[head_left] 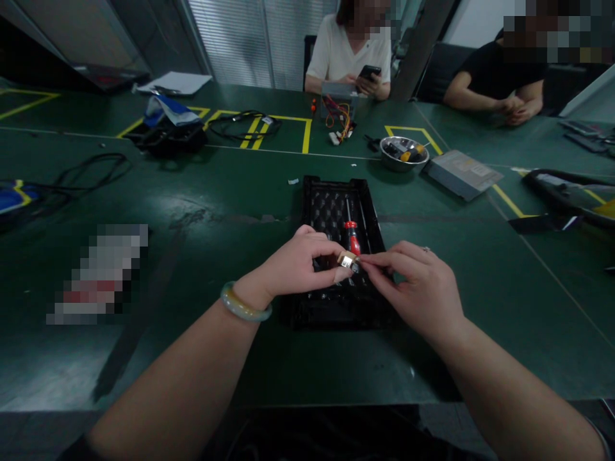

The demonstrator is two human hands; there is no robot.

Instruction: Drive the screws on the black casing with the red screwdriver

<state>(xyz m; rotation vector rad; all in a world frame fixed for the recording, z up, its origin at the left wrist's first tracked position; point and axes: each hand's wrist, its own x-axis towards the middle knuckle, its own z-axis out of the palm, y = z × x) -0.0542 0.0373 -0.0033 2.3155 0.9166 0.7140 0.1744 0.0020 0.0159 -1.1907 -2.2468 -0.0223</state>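
Note:
My left hand [300, 262] pinches a small brass-coloured part [346, 259] between thumb and fingers, just above the black tool tray [369, 205]. My right hand [413, 285] meets it from the right, its fingertips closed on the same part's right end. A red-handled screwdriver [353, 237] lies in the tray right behind the part. A pale bangle [245, 306] is on my left wrist. What the right fingertips hold beyond the part is too small to tell.
A metal bowl [402, 152] with small items and a grey flat drive [461, 173] lie at the back right. A wired box [339, 105], a black bag [168, 131] and cables [91, 169] sit further back and left. Two people sit across the table.

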